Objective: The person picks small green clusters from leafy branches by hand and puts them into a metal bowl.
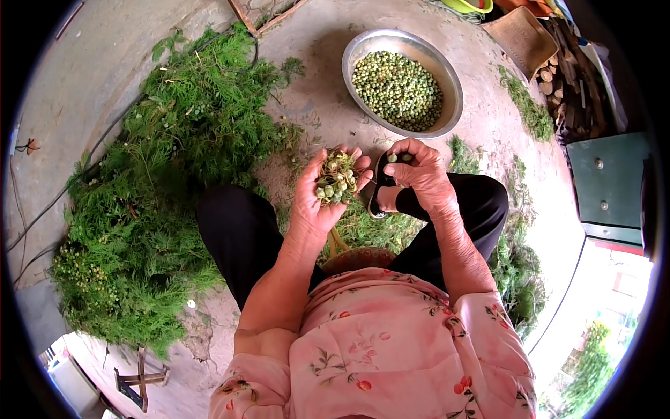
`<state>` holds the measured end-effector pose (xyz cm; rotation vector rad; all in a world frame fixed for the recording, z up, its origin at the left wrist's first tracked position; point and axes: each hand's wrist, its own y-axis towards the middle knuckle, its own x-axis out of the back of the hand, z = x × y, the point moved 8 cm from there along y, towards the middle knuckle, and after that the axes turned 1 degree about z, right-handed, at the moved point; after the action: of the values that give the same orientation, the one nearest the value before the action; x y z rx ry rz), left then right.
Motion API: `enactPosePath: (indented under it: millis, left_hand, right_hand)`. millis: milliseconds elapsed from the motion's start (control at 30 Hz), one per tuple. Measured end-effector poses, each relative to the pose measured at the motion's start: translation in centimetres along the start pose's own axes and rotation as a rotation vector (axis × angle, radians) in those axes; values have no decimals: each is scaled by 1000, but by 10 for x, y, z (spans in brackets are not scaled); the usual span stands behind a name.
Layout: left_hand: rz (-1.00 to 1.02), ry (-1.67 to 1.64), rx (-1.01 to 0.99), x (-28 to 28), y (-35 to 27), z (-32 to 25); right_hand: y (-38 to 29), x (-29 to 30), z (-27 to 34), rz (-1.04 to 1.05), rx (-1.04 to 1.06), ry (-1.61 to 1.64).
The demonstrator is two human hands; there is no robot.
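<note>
My left hand (309,201), palm up, cups a clump of green conifer cones (335,183) mixed with yellowish twigs and needle bits. Just to its right, my right hand (421,170) pinches a small green cone (392,157) between thumb and fingers; a darker one shows beside it. Beyond both hands stands a wide metal basin (453,112) on the floor. Many round green cones (398,89) cover its bottom, with brown bits scattered among them.
A large heap of green conifer branches (172,157) covers the floor at left, with a black cable (94,165) alongside. Loose sprigs (377,228) lie between my knees. At right are a woven basket (521,42), stacked firewood (573,78) and a dark green cabinet (607,178).
</note>
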<state>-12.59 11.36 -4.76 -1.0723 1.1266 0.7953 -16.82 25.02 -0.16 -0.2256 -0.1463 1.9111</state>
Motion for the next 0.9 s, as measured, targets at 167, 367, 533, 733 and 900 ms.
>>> enactPosePath:
  millis: [167, 367, 533, 733, 900]
  left_hand:
    - [-17, 28, 4, -1, 0, 4]
    - [-70, 104, -9, 11, -1, 4]
    - [-116, 84, -24, 13, 0, 5]
    - [-148, 135, -44, 13, 0, 6]
    - [-116, 84, -14, 12, 1, 8]
  right_hand:
    - [0, -17, 5, 19, -106, 552]
    - [4, -60, 34, 72, 123, -466]
    - [6, -78, 42, 96, 405, -744]
    - [5, -83, 37, 126, 457, -815]
    - [9, -62, 40, 34, 348, -570]
